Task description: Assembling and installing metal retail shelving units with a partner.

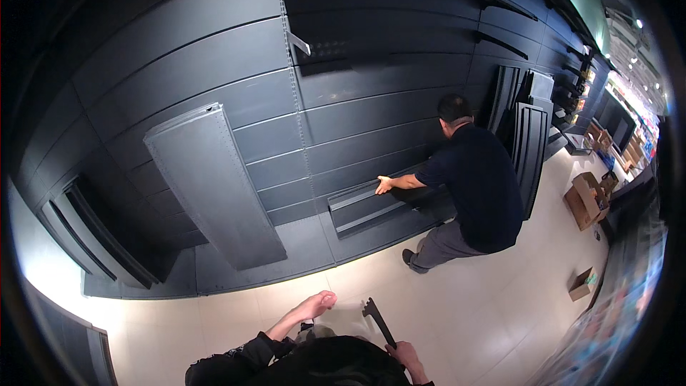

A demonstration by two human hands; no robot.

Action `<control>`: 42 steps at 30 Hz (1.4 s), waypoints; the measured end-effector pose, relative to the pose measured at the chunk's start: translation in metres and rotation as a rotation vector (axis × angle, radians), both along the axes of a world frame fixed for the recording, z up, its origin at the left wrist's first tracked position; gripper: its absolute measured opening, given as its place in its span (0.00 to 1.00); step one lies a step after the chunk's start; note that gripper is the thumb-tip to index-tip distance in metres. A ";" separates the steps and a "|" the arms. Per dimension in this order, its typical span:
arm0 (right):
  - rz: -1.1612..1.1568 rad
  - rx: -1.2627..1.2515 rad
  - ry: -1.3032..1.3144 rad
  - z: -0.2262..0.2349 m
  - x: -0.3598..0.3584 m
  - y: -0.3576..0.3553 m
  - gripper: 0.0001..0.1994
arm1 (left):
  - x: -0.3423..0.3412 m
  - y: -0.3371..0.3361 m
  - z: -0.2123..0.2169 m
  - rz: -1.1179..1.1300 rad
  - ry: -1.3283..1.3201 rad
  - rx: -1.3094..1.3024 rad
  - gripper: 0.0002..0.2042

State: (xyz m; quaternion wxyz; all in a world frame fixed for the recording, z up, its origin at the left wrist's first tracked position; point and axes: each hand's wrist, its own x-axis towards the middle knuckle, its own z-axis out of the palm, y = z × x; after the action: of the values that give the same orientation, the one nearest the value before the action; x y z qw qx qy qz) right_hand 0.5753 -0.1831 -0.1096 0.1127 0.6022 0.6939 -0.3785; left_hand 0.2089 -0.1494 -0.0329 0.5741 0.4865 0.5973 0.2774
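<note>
My left hand (316,305) reaches forward over the pale floor, fingers together and stretched out, holding nothing. My right hand (404,352) grips a black metal shelf bracket (377,318) by its lower end; the bracket's hooked end points up and away from me. A loose dark grey shelf panel (213,184) leans against the dark shelving wall (357,100) ahead on the left. A co-worker in a dark shirt (480,186) bends at the wall to the right, one hand on a dark shelf panel (364,204) low on the unit.
More dark panels (527,146) lean against the wall at the far right. Cardboard boxes (584,200) stand on the pale tiled floor (500,314), with a smaller box (582,284) nearer. Dark panels (93,239) lean at the left. A bracket (299,43) juts from the upright.
</note>
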 end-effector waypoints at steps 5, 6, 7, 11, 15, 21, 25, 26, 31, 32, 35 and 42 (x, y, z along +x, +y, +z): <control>0.003 -0.008 0.005 0.000 0.003 0.003 0.31 | 0.004 0.000 -0.005 -0.008 -0.027 -0.003 0.25; -0.009 -0.043 -0.031 0.001 0.004 0.004 0.31 | 0.004 0.001 -0.005 0.032 -0.094 -0.009 0.25; 0.000 -0.012 0.001 0.003 0.004 0.004 0.31 | 0.004 0.002 -0.005 0.022 -0.053 -0.023 0.26; -0.034 -0.018 0.017 0.005 0.008 0.003 0.31 | 0.004 0.004 0.003 -0.022 -0.005 -0.042 0.28; -0.065 0.016 -0.039 -0.004 0.011 0.000 0.31 | 0.005 0.005 0.019 -0.030 -0.002 -0.043 0.29; -0.098 0.000 0.011 -0.010 0.015 -0.001 0.28 | 0.003 0.005 0.012 -0.007 -0.054 -0.111 0.22; -0.090 0.078 0.155 0.008 0.012 -0.002 0.26 | 0.000 0.003 -0.015 -0.051 -0.211 0.143 0.20; -0.143 0.025 0.194 0.014 0.011 -0.001 0.24 | 0.000 0.002 -0.020 -0.045 -0.143 0.174 0.19; -0.269 -0.068 0.284 0.040 0.003 0.002 0.21 | 0.001 -0.001 -0.016 0.008 0.026 0.055 0.23; -0.284 -0.086 0.302 0.042 0.002 0.002 0.21 | 0.001 -0.003 -0.011 0.024 0.050 0.052 0.25; -0.312 -0.080 0.346 0.048 -0.001 0.002 0.20 | 0.004 -0.005 0.001 0.036 0.073 0.033 0.24; -0.373 -0.107 0.345 0.052 -0.004 0.003 0.19 | 0.003 -0.003 0.003 0.004 0.012 0.059 0.22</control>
State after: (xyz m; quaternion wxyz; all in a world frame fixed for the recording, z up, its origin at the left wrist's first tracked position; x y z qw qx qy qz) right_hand 0.5709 -0.1800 -0.0578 -0.0475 0.6392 0.5589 -0.5261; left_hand 0.2119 -0.1528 -0.0295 0.5553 0.5038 0.5934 0.2927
